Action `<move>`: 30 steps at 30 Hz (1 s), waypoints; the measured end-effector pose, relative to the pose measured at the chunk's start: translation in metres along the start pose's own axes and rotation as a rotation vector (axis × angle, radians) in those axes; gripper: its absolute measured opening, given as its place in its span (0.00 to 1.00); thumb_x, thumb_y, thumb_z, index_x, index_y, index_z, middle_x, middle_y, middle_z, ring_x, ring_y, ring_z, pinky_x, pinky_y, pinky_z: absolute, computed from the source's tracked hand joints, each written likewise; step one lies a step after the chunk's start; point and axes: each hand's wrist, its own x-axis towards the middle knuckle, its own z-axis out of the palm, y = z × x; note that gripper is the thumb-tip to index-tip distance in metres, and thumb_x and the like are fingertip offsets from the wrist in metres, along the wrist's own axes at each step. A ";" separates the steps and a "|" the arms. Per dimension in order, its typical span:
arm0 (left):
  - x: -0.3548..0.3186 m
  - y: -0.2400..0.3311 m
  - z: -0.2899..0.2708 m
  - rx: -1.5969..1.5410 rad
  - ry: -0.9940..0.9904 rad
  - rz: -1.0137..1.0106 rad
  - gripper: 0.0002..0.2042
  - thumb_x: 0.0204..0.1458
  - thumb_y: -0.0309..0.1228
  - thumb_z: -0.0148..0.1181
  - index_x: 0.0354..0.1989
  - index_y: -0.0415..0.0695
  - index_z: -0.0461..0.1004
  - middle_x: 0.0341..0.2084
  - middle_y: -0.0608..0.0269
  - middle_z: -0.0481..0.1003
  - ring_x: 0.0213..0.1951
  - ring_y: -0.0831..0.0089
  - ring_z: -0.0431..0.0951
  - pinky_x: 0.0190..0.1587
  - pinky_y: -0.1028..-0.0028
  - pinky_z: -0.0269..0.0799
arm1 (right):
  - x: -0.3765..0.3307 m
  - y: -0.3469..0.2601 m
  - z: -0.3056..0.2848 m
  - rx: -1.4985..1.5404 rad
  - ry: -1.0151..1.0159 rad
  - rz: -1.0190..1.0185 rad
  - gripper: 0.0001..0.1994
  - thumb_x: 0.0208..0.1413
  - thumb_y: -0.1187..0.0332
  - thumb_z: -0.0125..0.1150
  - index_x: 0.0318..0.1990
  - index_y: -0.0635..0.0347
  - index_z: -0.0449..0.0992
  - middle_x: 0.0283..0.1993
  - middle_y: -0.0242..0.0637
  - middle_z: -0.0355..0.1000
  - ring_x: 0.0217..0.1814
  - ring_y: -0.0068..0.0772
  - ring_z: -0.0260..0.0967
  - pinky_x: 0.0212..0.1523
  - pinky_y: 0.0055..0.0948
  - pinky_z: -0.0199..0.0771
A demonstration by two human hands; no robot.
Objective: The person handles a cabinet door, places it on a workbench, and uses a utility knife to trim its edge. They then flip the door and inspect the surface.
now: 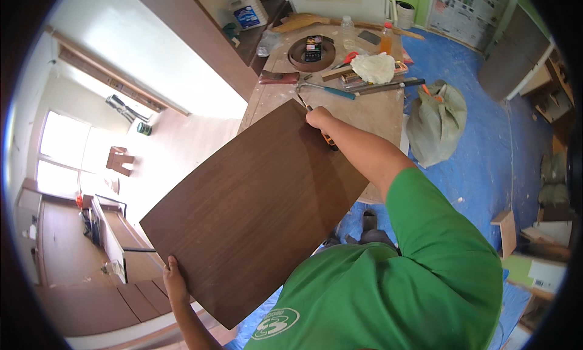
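Observation:
A large dark brown wood-grain laminate sheet is held up in front of me, tilted. My left hand grips its lower left edge, thumb on the face. At the sheet's upper corner, my right hand is closed around a thin tool with an orange and black handle, whose tip touches the sheet's top edge. My green sleeve fills the lower right.
A dusty worktable beyond the sheet carries a hammer, a blue-handled tool, a round roll of edge band, bottles, a white rag. A grey sack lies on blue floor covering. Dark cabinet panels stand left.

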 end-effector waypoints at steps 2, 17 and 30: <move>-0.023 0.011 0.005 -0.083 0.017 -0.026 0.27 0.65 0.50 0.52 0.50 0.31 0.69 0.45 0.52 0.76 0.47 0.68 0.75 0.53 0.69 0.70 | 0.010 -0.004 0.003 -0.040 -0.021 -0.034 0.18 0.53 0.66 0.56 0.46 0.73 0.78 0.51 0.61 0.75 0.54 0.58 0.75 0.49 0.45 0.74; -0.113 0.052 0.039 -0.415 0.135 -0.136 0.21 0.63 0.44 0.55 0.48 0.34 0.73 0.43 0.54 0.77 0.44 0.65 0.77 0.50 0.66 0.74 | 0.098 -0.024 0.065 -0.506 -0.302 -0.256 0.22 0.56 0.62 0.49 0.53 0.64 0.78 0.60 0.54 0.72 0.63 0.51 0.70 0.61 0.40 0.69; -0.112 0.044 0.044 -0.340 0.245 -0.120 0.20 0.62 0.42 0.54 0.45 0.34 0.76 0.42 0.57 0.77 0.43 0.70 0.76 0.50 0.71 0.70 | 0.076 -0.038 0.063 -0.606 -0.315 -0.139 0.24 0.59 0.59 0.53 0.61 0.59 0.73 0.66 0.44 0.68 0.70 0.45 0.63 0.66 0.41 0.63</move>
